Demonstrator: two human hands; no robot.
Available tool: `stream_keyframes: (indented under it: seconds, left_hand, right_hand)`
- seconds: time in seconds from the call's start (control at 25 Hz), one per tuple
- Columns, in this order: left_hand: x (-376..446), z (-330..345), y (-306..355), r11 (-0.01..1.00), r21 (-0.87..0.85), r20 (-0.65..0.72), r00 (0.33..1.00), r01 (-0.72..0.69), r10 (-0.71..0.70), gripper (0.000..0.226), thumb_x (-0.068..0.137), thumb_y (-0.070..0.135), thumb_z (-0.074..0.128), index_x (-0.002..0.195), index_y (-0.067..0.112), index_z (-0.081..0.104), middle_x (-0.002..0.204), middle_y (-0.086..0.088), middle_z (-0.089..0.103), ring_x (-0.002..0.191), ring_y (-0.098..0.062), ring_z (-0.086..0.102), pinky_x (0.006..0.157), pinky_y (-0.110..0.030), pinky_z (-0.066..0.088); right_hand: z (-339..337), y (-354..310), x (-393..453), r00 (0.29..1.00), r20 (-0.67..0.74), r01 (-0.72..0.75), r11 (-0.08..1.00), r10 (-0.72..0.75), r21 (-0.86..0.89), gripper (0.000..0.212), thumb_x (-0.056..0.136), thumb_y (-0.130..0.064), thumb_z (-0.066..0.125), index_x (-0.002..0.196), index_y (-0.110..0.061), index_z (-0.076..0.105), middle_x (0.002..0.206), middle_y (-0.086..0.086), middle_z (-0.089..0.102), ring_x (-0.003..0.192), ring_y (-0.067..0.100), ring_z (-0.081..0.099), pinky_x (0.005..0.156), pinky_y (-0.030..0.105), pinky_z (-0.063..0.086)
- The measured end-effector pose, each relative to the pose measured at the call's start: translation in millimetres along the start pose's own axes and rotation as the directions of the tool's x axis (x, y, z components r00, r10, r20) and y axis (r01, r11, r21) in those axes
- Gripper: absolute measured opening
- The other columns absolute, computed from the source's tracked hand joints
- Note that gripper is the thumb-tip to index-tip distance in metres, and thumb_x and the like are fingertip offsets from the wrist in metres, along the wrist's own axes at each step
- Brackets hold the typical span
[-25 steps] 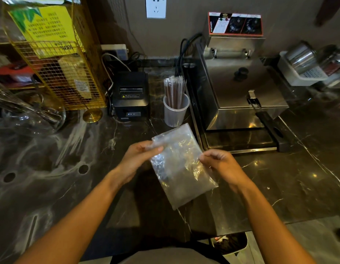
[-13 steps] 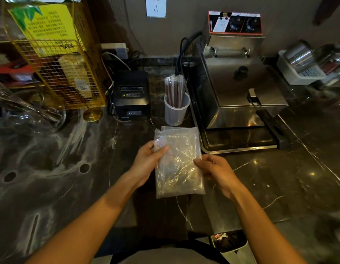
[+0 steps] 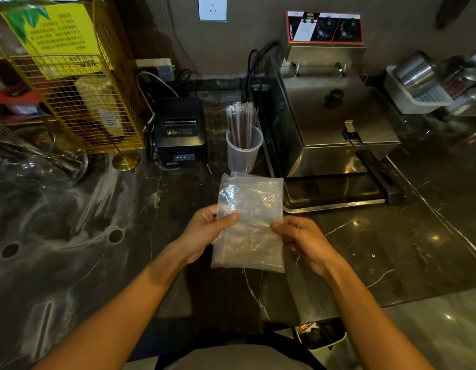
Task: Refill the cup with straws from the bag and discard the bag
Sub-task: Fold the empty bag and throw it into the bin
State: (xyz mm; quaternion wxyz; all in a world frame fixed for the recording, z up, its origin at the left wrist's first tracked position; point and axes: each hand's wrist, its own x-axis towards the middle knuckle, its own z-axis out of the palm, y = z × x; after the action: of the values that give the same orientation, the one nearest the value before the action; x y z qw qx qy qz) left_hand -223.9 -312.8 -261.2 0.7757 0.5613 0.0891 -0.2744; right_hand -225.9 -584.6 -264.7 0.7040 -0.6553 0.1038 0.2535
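Half done, I'd say: straws (image 3: 241, 124) stand in the far cup (image 3: 243, 153); left hand (image 3: 206, 232) and right hand (image 3: 302, 240) pinch the seemingly empty bag (image 3: 251, 222) near, undiscarded.

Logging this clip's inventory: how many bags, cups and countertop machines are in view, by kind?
Clear plastic bag, held by the left hand and right hand: 1
Cup holding straws: 1
Machines: 2, the black printer and steel fryer
Total: 4
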Motion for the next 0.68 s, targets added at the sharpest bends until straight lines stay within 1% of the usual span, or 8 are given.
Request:
stream_keyframes:
  seconds: [0.08,0.16,0.2,0.32,0.4,0.56,0.6,0.68]
  left_hand:
    - [3,2,0,1.0,0.017,-0.01,1.0,-0.001,0.002,0.036,0.096,0.017,0.067,0.131,0.009,0.064,0.127,-0.015,0.072,0.118,-0.034,0.071,0.089,-0.044,0.062]
    - [5,4,0,1.0,-0.023,0.025,0.999,0.02,-0.02,0.036,0.098,0.014,0.064,0.134,0.011,0.063,0.13,-0.016,0.071,0.12,-0.034,0.07,0.09,-0.046,0.062]
    - [6,4,0,0.998,-0.057,0.059,0.998,0.039,-0.036,0.038,0.099,0.013,0.063,0.137,0.013,0.061,0.132,-0.016,0.07,0.121,-0.035,0.069,0.091,-0.048,0.061]
    - [9,8,0,0.983,-0.153,0.141,0.987,0.099,-0.077,0.041,0.096,0.012,0.061,0.137,0.019,0.063,0.136,-0.015,0.068,0.125,-0.035,0.066,0.097,-0.054,0.058]
    - [11,12,-1,0.982,-0.154,0.126,0.988,0.109,-0.089,0.042,0.091,0.014,0.064,0.133,0.021,0.066,0.137,-0.016,0.067,0.125,-0.035,0.066,0.098,-0.055,0.057]
    - [16,22,0,0.99,-0.098,0.125,0.988,0.101,-0.089,0.037,0.09,0.016,0.065,0.126,0.019,0.071,0.134,-0.013,0.068,0.119,-0.031,0.069,0.092,-0.048,0.061]
    - [17,24,0,0.993,-0.071,0.114,0.99,0.091,-0.082,0.029,0.092,0.013,0.064,0.119,0.018,0.074,0.135,-0.013,0.065,0.117,-0.031,0.069,0.088,-0.045,0.063]
    - [22,30,1,0.997,-0.012,0.084,0.994,0.075,-0.074,0.024,0.097,0.006,0.059,0.099,0.019,0.079,0.131,-0.011,0.062,0.111,-0.028,0.068,0.079,-0.039,0.064]
  right_hand:
    - [-1,-1,-1,1.0,0.003,0.021,0.998,-0.021,0.053,0.02,0.084,-0.026,0.079,0.102,-0.017,0.083,0.106,0.008,0.081,0.091,0.02,0.077,0.076,0.031,0.064]
    - [-3,-2,-4,1.0,0.008,0.027,0.99,-0.028,0.138,0.026,0.084,-0.02,0.078,0.109,-0.017,0.082,0.104,0.007,0.08,0.079,0.012,0.075,0.068,0.025,0.061]
    - [-5,-2,-4,1.0,0.001,0.025,0.984,-0.026,0.176,0.03,0.084,-0.018,0.077,0.113,-0.015,0.081,0.106,0.008,0.08,0.079,0.011,0.075,0.067,0.024,0.061]
    - [-10,1,-4,1.0,-0.024,0.017,0.966,-0.011,0.259,0.035,0.088,-0.012,0.072,0.122,-0.014,0.076,0.12,0.012,0.078,0.101,0.022,0.076,0.086,0.037,0.063]
    - [-13,3,-5,0.999,-0.032,0.006,0.951,0.004,0.31,0.034,0.088,-0.01,0.07,0.121,-0.013,0.076,0.122,0.015,0.077,0.105,0.025,0.075,0.091,0.041,0.061]
    - [-22,11,-8,0.999,-0.049,0.016,0.94,0.0,0.341,0.025,0.088,-0.01,0.069,0.111,-0.01,0.078,0.11,0.012,0.08,0.097,0.02,0.078,0.07,0.03,0.064]
    - [-24,11,-8,0.998,-0.062,0.011,0.943,0.01,0.332,0.018,0.091,-0.007,0.066,0.102,-0.011,0.079,0.103,0.009,0.08,0.09,0.019,0.079,0.064,0.029,0.063]
    - [-29,14,-6,0.996,-0.092,0.009,0.953,0.02,0.304,0.025,0.094,-0.002,0.059,0.083,-0.015,0.077,0.086,0.004,0.077,0.076,0.017,0.076,0.055,0.026,0.059]
